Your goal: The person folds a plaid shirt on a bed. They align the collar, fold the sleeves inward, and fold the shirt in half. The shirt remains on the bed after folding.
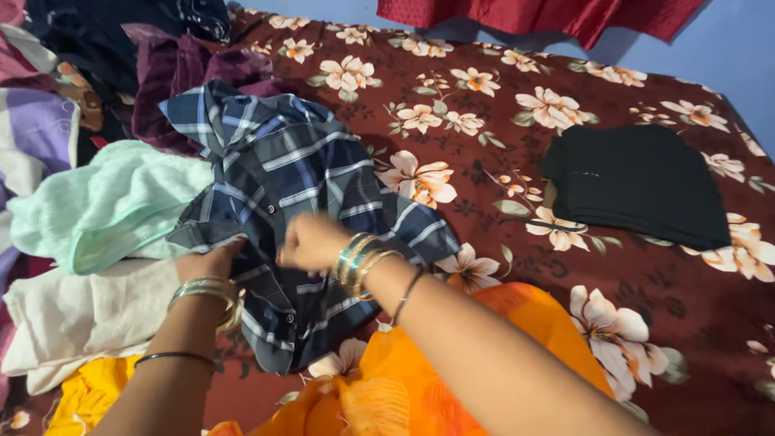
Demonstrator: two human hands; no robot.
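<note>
On floral maroon bedsheet [517, 73] — blue wall [726, 48] behind — plaid shirt [299, 186] lies spread. Left hand [208, 260] and right hand [311, 242] both pinch its fabric. Folded black garment [638, 186] sits well apart.

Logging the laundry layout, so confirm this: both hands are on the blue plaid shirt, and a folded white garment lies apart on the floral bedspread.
One error: the folded garment is black, not white, as the head view shows. Both hands, left and right, are on the blue plaid shirt, on the floral bedspread.

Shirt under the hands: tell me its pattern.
The shirt is a dark blue plaid with white and light-blue stripes, clearest in the head view.
</note>
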